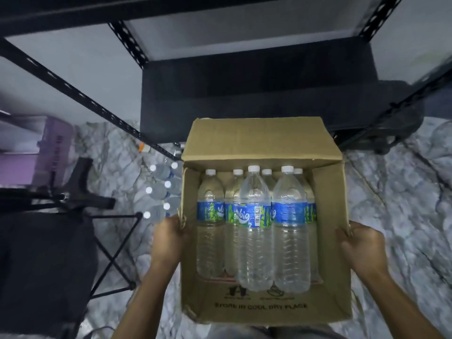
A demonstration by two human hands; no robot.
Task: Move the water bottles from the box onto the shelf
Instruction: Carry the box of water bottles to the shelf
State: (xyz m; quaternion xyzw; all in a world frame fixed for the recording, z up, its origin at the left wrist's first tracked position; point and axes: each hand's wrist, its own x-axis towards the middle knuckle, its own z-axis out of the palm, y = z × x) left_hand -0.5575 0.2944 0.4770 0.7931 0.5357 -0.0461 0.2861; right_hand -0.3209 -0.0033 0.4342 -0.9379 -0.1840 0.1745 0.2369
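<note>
**Item:** brown cardboard box (259, 140) of clear plastic water bottles (254, 228), white-capped with blue-and-green labels, held by both sides before a black metal shelf (127, 42) with pale boards.

**Detail:** The left hand (168, 238) grips the box's left wall, thumb at the rim. The right hand (359, 243) grips the right wall. Both are curled on cardboard and neither touches a bottle. Six bottles counted, all in the box, seemingly in two layers: two uppermost, four beneath. Their long axes run away from the person, caps toward the shelf, bases nearest the wrists. The top pair lies between the hands, and its right-side bottle is nearer the right hand, so that hand is judged better placed for a first pick once freed. The shelf stands beyond the far flap. Also present: loose bottles (159, 187) on the grey marbled floor (391, 192) at left, a black folding stool (36, 253), a purple carton (49, 148).
</note>
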